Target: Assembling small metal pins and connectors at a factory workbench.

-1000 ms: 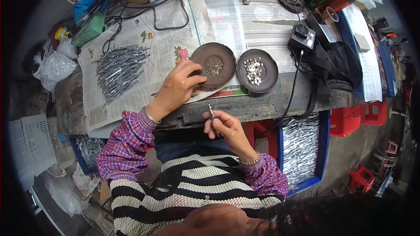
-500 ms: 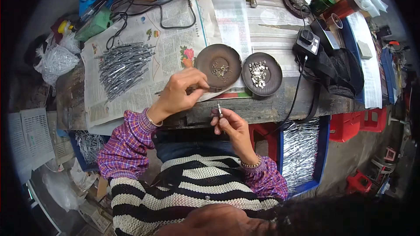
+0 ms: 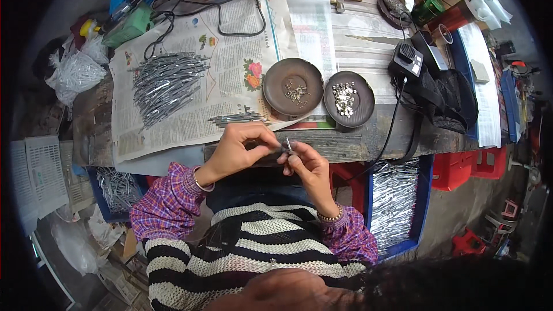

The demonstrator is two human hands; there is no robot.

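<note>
Between the thumb and fingers of my right hand (image 3: 305, 164), a small slim silvery metal piece (image 3: 288, 143) points upward. My left hand (image 3: 245, 150) is pinched closed right beside it, fingertips almost touching the piece. Whatever the left fingertips hold is too small to make out. Both hands are at the table's near edge. Just beyond them are two dark round dishes: the left dish (image 3: 273, 74) contains thin brass-coloured pins (image 3: 296, 93), the right dish (image 3: 367, 112) small shiny metal bits (image 3: 344, 101). A short row of metal rods (image 3: 236, 118) lies past my left hand.
A large heap of grey metal rods (image 3: 170, 87) covers part of the newspaper (image 3: 230, 60) at left. Blue trays of rods (image 3: 397, 201) stand below the table edge. At right are a black device (image 3: 406, 59) with a cable and a black mesh bag (image 3: 446, 101). A hammer (image 3: 339, 4) lies far back.
My left hand has come down from beside the left dish to my right hand's fingertips, uncovering the short row of rods. My right hand stays nearly still. The view has shifted slightly.
</note>
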